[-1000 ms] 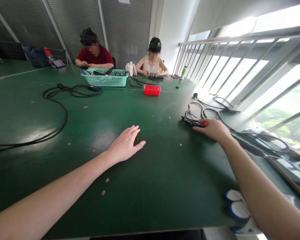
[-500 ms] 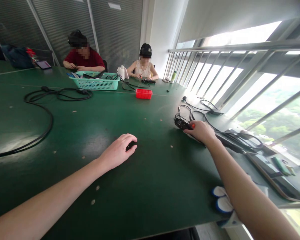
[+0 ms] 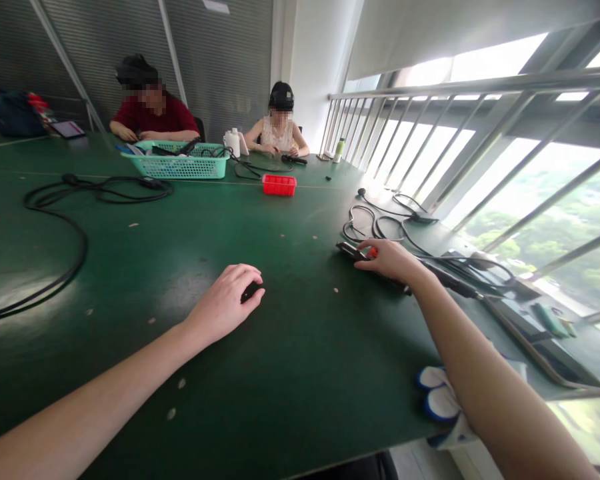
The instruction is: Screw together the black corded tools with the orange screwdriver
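My left hand (image 3: 229, 301) rests on the green table (image 3: 280, 373), its fingers curled around a small black object (image 3: 251, 291) that is mostly hidden. At the right, my right hand (image 3: 391, 259) is closed over a black tool (image 3: 349, 250) lying on the table. The tool's flat far end sticks out past my fingertips. An orange part (image 3: 373, 252) shows between thumb and index finger; my hand hides how it joins the tool. Black cables (image 3: 375, 227) loop just behind.
A red compartment box (image 3: 279, 185) and a green basket (image 3: 180, 167) of tools stand farther back. Two people sit across the table. White-and-blue gloves (image 3: 443, 403) lie at the near right edge, under my right forearm. A railing (image 3: 480, 153) runs along the right.
The view has swung slightly right, so things sit farther left. The tool's far end, bulky and slotted before, now looks thinner and flatter under my right hand. My left hand keeps its curled pose.
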`<action>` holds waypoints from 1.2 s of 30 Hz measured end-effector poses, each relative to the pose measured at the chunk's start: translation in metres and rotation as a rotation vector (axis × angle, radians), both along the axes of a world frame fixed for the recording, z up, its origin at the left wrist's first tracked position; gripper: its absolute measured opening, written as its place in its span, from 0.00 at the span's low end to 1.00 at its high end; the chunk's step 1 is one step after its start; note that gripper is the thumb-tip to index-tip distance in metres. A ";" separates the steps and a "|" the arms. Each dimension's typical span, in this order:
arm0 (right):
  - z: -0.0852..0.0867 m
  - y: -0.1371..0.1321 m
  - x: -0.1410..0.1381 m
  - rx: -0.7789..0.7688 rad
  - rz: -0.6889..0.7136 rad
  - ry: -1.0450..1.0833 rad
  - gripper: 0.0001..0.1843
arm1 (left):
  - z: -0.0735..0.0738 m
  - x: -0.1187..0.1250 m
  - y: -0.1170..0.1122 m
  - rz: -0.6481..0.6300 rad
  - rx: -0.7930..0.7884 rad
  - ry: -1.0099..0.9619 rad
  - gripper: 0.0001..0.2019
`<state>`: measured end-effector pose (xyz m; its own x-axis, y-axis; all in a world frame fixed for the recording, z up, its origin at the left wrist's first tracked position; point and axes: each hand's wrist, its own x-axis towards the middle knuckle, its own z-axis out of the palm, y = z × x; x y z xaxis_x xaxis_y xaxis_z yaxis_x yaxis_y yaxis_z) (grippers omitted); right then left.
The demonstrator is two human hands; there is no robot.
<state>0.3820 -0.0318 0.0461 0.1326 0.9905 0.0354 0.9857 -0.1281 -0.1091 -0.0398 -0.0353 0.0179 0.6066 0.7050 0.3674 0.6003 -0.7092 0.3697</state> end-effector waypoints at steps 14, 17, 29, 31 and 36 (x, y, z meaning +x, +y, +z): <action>0.003 0.003 0.029 0.044 -0.159 -0.111 0.29 | -0.002 -0.002 0.000 0.020 -0.126 0.059 0.16; 0.011 -0.004 0.054 0.069 -0.271 -0.142 0.27 | -0.001 -0.002 -0.001 0.022 -0.132 0.060 0.16; 0.002 -0.005 0.087 0.065 -0.378 -0.131 0.29 | 0.000 -0.002 -0.001 0.012 -0.129 0.048 0.15; 0.005 -0.006 0.089 0.080 -0.375 -0.139 0.29 | 0.000 -0.002 -0.001 0.012 -0.127 0.046 0.14; 0.003 -0.006 0.091 0.072 -0.365 -0.143 0.29 | 0.002 -0.002 -0.003 0.010 -0.131 0.056 0.15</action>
